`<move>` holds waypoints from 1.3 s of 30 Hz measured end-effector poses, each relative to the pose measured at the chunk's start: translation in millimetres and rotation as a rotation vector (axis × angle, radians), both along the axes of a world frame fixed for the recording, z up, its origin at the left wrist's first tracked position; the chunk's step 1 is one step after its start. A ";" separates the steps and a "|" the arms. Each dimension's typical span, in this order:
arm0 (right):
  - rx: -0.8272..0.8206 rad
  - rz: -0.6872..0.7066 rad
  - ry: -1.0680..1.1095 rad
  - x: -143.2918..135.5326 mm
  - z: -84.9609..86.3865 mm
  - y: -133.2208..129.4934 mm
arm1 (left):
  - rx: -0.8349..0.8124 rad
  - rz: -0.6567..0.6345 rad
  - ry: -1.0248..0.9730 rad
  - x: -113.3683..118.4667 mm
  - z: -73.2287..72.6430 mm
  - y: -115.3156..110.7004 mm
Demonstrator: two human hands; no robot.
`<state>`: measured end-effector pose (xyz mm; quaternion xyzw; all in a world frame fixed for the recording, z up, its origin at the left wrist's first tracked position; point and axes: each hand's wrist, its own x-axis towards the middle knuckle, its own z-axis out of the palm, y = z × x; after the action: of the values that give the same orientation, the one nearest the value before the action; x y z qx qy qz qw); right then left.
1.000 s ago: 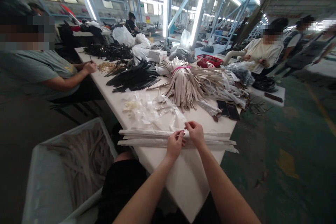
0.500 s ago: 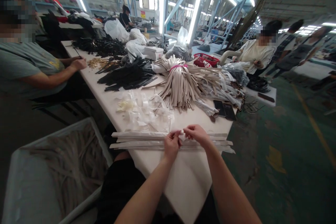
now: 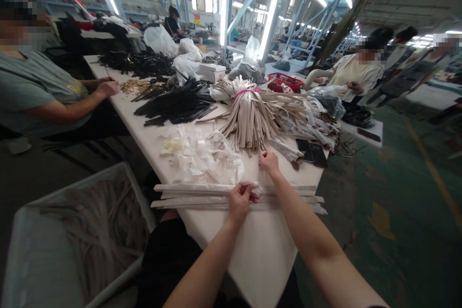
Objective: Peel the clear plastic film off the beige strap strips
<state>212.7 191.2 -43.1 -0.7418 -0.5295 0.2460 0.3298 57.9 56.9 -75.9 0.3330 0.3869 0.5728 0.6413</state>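
Several long pale strips point(image 3: 202, 200) lie side by side across the near part of the white table point(image 3: 260, 255). My left hand point(image 3: 241, 198) is over their middle, its fingers bent together on something I cannot make out. Beyond the strips, my right hand point(image 3: 269, 161) is closed in a pinch, and what it holds is too small to tell. Crumpled translucent film point(image 3: 202, 154) spreads just left of my right hand. Behind that hand stands a bundle of beige straps point(image 3: 249, 120) tied with a pink band.
Black straps point(image 3: 176, 101) lie at the back left, with a red basket point(image 3: 285, 82) farther right. Dark flat objects point(image 3: 311, 152) rest at the right edge. A bin of strips point(image 3: 133, 197) stands lower left. A person point(image 3: 46, 91) sits left; others are at the right.
My right hand has moved forward and up, away from my left hand and off the strips. My left hand has stayed over the strips, its fingers slightly shifted.
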 end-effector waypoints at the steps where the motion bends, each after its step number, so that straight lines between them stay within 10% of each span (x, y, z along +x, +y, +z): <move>1: -0.023 0.020 0.025 0.9 -0.8 -13.6 | 0.003 -0.008 0.000 0.0 -0.3 -0.5; 10: -0.276 0.320 0.563 14.8 -1.9 -176.0 | -0.028 0.024 -0.064 1.9 -2.2 3.0; 17: -0.175 0.186 0.648 -11.0 0.5 -143.7 | -0.041 -0.060 -0.056 -1.1 -1.5 0.0; 21: -0.111 0.010 0.336 -21.1 -8.5 -137.8 | -0.054 -0.017 -0.099 -3.9 -1.3 0.6; 28: 0.013 0.208 -0.133 -45.9 -8.8 -151.1 | -0.078 -0.029 -0.198 -6.8 -4.9 1.2; 39: -0.046 0.145 0.853 -26.3 -5.8 -169.0 | -0.092 0.023 -0.260 -9.9 -4.8 -0.1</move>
<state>186.3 22.2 -48.9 -0.5417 -0.3912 0.5647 0.4843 48.0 56.8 -80.7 0.2217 0.3303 0.6002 0.6939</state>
